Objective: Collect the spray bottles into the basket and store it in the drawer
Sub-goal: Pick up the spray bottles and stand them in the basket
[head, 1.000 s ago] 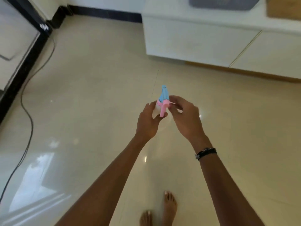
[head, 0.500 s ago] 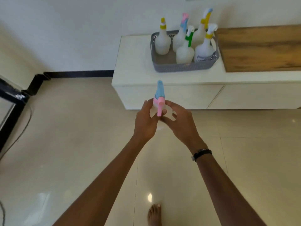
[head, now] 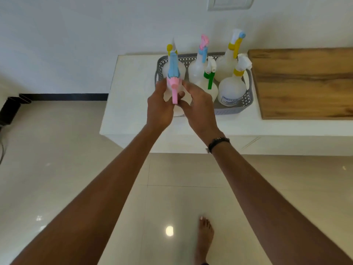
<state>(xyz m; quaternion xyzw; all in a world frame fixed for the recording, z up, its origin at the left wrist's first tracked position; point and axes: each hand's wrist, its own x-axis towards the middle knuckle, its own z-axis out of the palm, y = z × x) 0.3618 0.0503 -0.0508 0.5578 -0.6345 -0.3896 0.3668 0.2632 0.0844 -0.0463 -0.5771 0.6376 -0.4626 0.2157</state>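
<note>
I hold a white spray bottle with a blue nozzle and pink trigger (head: 173, 79) upright in front of me, my left hand (head: 159, 108) and my right hand (head: 198, 109) both closed around its body. It hangs over the front left part of a grey perforated basket (head: 246, 101) on a white low cabinet (head: 129, 104). Several spray bottles stand in the basket: one with a yellow collar at the back left (head: 170, 48), a pink-and-blue one (head: 203, 47), a green-trigger one (head: 209, 77), a tall yellow-trigger one (head: 236, 44) and a labelled one at the front right (head: 232, 90).
A wooden board (head: 303, 83) covers the cabinet top right of the basket. Drawer fronts (head: 286, 146) run below the cabinet's edge. Glossy tiled floor (head: 57, 150) lies in front, with my bare foot (head: 205, 240) on it. A black stand and cable (head: 9, 111) sit at far left.
I have walked up to the cabinet and raised the bottle; it went from above the floor to over the basket's front left. Both hands keep their hold.
</note>
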